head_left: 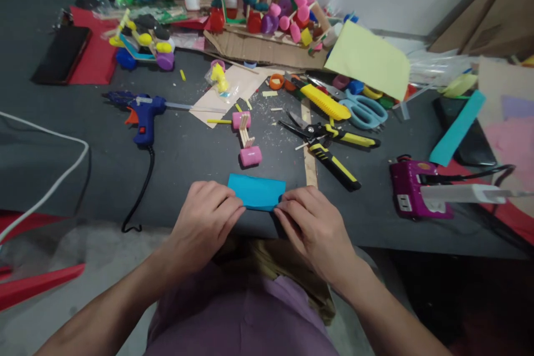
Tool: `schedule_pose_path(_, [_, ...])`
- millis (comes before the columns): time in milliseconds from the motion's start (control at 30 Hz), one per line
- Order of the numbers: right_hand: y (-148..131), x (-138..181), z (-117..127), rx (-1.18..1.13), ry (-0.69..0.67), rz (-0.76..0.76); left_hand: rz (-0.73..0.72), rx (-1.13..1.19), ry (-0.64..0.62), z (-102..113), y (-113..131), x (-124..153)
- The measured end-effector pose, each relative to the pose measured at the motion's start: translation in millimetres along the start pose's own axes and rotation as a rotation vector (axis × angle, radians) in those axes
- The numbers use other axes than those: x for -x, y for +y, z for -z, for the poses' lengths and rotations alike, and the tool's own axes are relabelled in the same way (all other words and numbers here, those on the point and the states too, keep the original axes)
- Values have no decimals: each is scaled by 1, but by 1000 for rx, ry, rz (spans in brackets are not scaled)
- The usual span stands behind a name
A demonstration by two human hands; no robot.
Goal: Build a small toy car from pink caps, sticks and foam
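Note:
A small folded piece of blue paper [256,190] lies at the near edge of the dark table [187,144]. My left hand [204,222] presses its left end with curled fingers. My right hand [311,225] pinches its right end, fingers pressed together. Just beyond the paper stands a small model of two pink caps joined by wooden sticks [247,138].
A blue glue gun [142,114] lies to the left, yellow-handled cutters [329,147], a yellow knife [325,101] and light blue scissors [362,111] to the right. A purple tool [417,186] sits far right. Coloured caps, cardboard and foam sheets crowd the back.

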State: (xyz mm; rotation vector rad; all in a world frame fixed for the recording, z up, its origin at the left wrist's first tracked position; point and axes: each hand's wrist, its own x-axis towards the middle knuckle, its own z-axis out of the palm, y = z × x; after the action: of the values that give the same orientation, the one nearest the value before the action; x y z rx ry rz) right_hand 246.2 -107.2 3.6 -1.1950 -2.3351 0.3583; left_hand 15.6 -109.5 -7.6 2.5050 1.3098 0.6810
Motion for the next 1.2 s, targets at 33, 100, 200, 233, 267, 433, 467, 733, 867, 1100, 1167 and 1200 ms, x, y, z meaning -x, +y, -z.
schedule_pose_path(33, [1, -1, 1, -3, -7, -6, -9, -1, -1, 0, 0, -1])
schedule_pose_path(100, [5, -4, 5, -37, -14, -1, -39, -13, 8, 1, -3, -3])
schedule_pose_path(200, [20, -11, 18, -64, 12, -10, -95, -37, 33, -1, -7, -5])
schedule_pose_path(233, [28, -15, 23, -37, 26, -25, -113, -36, 37, -2, -9, -5])
schedule_pose_path(267, [36, -19, 29, 10, 40, -43, -130, -27, 42, -4, -10, -6])
schedule_pose_path(433, [78, -48, 52, 291, 22, -66, -172, 44, 95, -11, -9, -10])
schedule_pose_path(467, [83, -54, 54, 338, -6, -48, -171, 52, 106, -11, -9, -11])
schedule_pose_path(733, [88, -83, 41, 566, -251, 213, -160, 67, 157, -12, -6, -15])
schedule_pose_path(867, [95, -84, 39, 602, -274, 278, -162, 57, 168, -14, -8, -15])
schedule_pose_path(1100, [104, -88, 39, 588, -320, 361, -129, 58, 138, -15, -7, -14])
schedule_pose_path(1167, [105, -91, 41, 587, -327, 375, -117, 55, 130, -14, -6, -15])
schedule_pose_path(1200, [105, -93, 41, 586, -330, 385, -114, 53, 129, -14, -6, -15])
